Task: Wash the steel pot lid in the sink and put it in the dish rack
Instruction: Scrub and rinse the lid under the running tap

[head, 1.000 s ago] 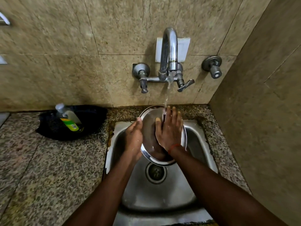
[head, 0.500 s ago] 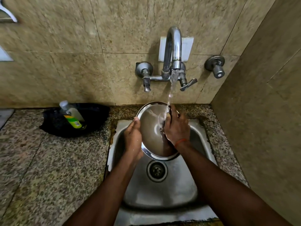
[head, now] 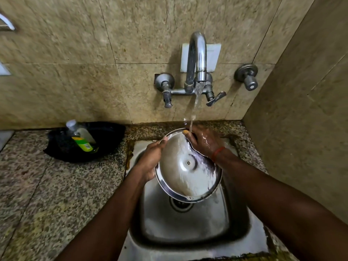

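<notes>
The round steel pot lid point(head: 185, 172) is tilted over the steel sink point(head: 188, 228), its inner side facing me with a small rivet at the centre. My left hand point(head: 150, 159) grips the lid's left rim, thumb on the upper edge. My right hand point(head: 204, 140) holds the lid's upper right edge, fingers curled over the rim, under the water stream. Water runs down from the tap point(head: 196, 61) onto my right hand and the lid. No dish rack is in view.
A black tray point(head: 105, 140) with a dish soap bottle point(head: 81, 138) lies on the granite counter point(head: 56, 194) left of the sink. A second valve point(head: 247, 78) sticks out of the tiled wall at the right. The side wall stands close on the right.
My right hand slid from the lid's inner face up to its upper right rim, uncovering the inner surface. The lid stays under the running water in my left hand.
</notes>
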